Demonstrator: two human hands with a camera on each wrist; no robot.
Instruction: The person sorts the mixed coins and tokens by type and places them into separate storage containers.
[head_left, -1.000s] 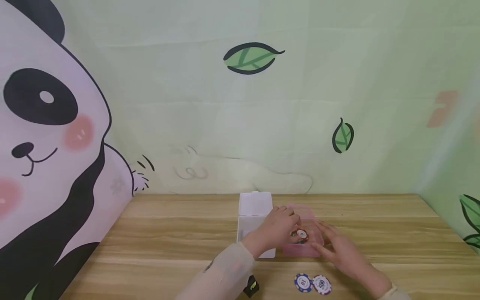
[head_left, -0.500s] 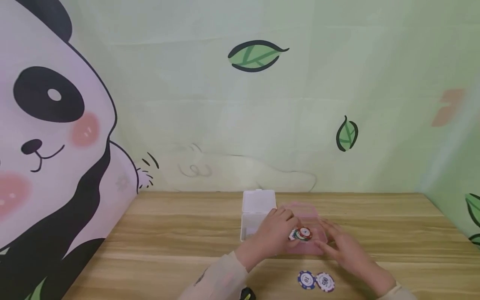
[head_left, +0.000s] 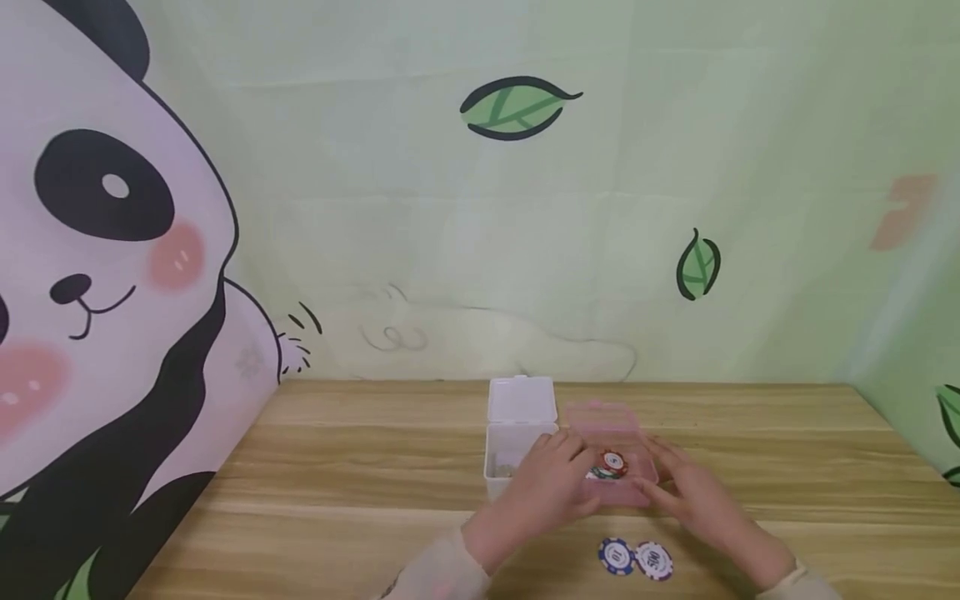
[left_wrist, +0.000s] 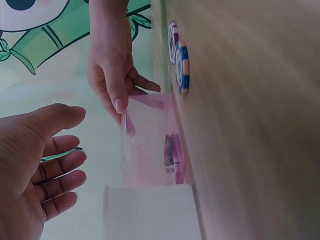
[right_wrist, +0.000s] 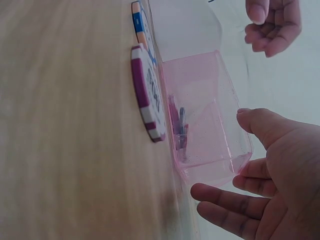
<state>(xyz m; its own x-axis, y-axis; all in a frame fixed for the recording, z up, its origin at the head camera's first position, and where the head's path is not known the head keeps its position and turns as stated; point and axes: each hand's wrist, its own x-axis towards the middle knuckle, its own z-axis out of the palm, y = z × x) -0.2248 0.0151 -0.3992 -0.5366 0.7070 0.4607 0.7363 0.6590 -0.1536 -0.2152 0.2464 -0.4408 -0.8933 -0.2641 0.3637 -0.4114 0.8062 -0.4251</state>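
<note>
My right hand (head_left: 693,496) holds the right side of a translucent pink plastic box (head_left: 611,495), its thumb at the near corner and its fingers around the right side. Inside the box lie several poker chips, with a red one (head_left: 614,462) on top and a green one (head_left: 602,472) partly beneath. My left hand (left_wrist: 37,170) hovers above and left of this box, fingers loosely bent and holding nothing. Beside it stands a white plastic box (head_left: 522,428), its lid tipped back; something small and pale shows inside, too unclear to name.
Two chips lie on the wooden table (head_left: 360,467) in front of the pink box: a blue-edged 10 (head_left: 617,556) and a purple-edged 500 (head_left: 655,561). A printed panda cloth (head_left: 390,208) hangs behind the table.
My left hand has drawn back to the left from the chips in the pink box, which now show more fully. The right hand stays on the box. The view has shifted slightly.
</note>
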